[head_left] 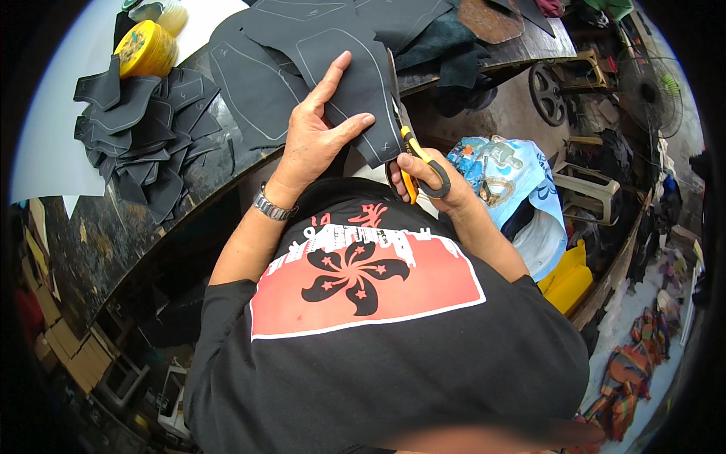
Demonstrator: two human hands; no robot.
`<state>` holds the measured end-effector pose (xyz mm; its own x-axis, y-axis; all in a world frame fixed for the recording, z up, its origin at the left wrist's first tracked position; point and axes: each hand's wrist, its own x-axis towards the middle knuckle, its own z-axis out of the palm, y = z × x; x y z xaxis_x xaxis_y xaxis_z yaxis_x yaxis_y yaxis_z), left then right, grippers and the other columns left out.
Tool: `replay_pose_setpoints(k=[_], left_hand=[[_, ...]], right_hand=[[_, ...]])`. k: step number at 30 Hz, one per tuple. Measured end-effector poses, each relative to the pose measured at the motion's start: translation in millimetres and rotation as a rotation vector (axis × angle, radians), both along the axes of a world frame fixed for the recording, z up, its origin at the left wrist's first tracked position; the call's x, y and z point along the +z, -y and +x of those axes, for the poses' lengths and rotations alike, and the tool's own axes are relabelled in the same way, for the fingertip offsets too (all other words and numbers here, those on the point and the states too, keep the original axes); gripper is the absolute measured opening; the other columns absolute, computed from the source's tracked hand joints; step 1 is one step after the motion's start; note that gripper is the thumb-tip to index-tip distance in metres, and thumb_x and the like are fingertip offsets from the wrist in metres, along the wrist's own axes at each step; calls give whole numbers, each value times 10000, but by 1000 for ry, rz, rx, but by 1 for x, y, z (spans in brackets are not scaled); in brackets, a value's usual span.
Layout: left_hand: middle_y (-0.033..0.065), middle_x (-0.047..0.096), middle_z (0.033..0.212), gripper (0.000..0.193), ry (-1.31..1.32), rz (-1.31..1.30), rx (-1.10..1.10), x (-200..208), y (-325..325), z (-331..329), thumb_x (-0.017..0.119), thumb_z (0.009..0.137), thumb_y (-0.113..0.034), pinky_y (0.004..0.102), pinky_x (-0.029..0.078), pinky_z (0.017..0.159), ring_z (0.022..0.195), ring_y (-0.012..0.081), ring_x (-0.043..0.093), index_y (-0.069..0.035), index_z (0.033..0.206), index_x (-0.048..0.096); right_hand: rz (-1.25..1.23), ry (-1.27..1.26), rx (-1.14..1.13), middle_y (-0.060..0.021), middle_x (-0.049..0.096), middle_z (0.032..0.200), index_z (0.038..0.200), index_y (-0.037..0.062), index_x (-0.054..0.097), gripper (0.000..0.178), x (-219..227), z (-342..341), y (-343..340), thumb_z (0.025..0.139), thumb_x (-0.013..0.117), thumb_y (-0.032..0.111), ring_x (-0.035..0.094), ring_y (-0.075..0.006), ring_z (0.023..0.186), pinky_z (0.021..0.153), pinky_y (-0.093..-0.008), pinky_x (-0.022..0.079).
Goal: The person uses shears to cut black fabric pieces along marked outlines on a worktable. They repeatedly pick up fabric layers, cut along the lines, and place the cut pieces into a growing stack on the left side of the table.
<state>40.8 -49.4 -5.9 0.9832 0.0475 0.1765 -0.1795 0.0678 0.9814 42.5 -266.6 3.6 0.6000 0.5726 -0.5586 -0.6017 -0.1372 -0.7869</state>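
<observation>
My right hand is closed round the yellow-and-black handles of a pair of scissors. Their blades run along the right edge of a black leather-like sheet marked with white outlines. With thumb and index finger stretched apart on top of this sheet, my left hand holds it; its other fingers are tucked out of sight. The near end of the sheet hangs past the table edge, in front of my body. Another marked black sheet lies to the left of it.
On the dark, worn table, cut black pieces form a loose pile at the left. A yellow tub stands behind them. Right of me are a light-blue printed bag, a plastic stool and a fan.
</observation>
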Motion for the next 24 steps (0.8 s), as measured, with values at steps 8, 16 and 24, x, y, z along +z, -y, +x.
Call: replay_pose_setpoints(k=[8, 16, 24], left_hand=[[148, 438, 1438, 762, -9, -38, 23, 1, 7, 0, 740, 777, -1, 296, 410, 1044, 1264, 180, 470, -12, 1443, 371], [147, 419, 1453, 763, -10, -55, 19, -1, 7, 0, 740, 777, 2, 295, 405, 1048, 1281, 186, 460, -11, 1443, 369], [171, 469, 1412, 769, 33, -11, 56, -4, 7, 3, 745, 767, 1, 284, 422, 1021, 1213, 175, 518, 0, 1438, 370]], right_hand=[[-34, 56, 4, -50, 584, 689, 811, 9, 600, 471, 1, -4, 1, 837, 709, 467, 562, -100, 582, 532, -218, 459], [18, 93, -107, -29, 545, 628, 754, 35, 569, 444, -5, -15, -1, 848, 712, 445, 515, -77, 512, 476, -201, 408], [-2, 116, -68, -23, 526, 581, 716, 54, 578, 436, -5, -15, -1, 872, 670, 451, 478, -78, 463, 446, -190, 377]])
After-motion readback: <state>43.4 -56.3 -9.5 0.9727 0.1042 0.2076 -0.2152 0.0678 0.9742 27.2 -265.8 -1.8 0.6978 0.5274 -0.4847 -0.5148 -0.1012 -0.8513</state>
